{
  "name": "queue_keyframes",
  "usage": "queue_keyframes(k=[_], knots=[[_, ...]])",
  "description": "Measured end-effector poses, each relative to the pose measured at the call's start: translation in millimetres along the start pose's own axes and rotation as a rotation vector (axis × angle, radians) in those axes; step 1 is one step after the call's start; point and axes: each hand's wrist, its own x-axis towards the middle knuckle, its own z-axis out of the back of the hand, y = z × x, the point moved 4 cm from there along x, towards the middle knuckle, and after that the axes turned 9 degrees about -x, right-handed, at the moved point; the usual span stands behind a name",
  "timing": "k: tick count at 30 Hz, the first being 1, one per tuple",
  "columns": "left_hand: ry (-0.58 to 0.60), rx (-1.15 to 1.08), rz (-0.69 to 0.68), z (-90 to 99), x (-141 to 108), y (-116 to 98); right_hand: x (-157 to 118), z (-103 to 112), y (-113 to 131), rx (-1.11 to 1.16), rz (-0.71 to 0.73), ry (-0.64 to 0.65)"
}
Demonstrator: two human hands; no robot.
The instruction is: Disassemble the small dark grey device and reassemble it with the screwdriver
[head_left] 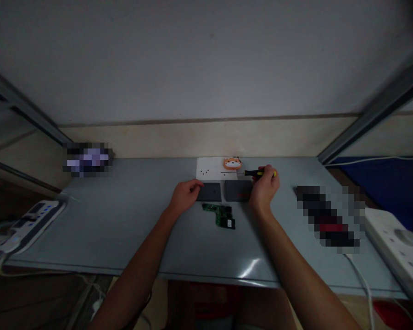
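My right hand (265, 185) is closed round a black and yellow screwdriver (253, 173), whose thin shaft points left over a white sheet (209, 166). Several small dark screws (203, 172) lie on that sheet. The fingers of my left hand (186, 195) are curled together at the left edge of a dark flat case piece (210, 192); whether they grip it is hard to tell. Beside it on the right is a second dark case piece (237, 190), partly behind my right hand. A green circuit board (223, 216) lies nearer me.
An orange and white animal-faced item (232, 163) sits at the sheet's back edge. White power strips stand at the left (36, 227) and right (397, 243) of the grey table (124, 220). Blurred-out objects lie back left and right. Metal posts flank the table.
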Motion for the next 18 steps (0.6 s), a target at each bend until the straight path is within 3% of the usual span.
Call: queue_keyframes(k=[18], knots=[[-0.011, -0.016, -0.036, -0.6, 0.2, 0.4, -4.5, 0.5, 4.5, -0.033, 0.046, 0.001]])
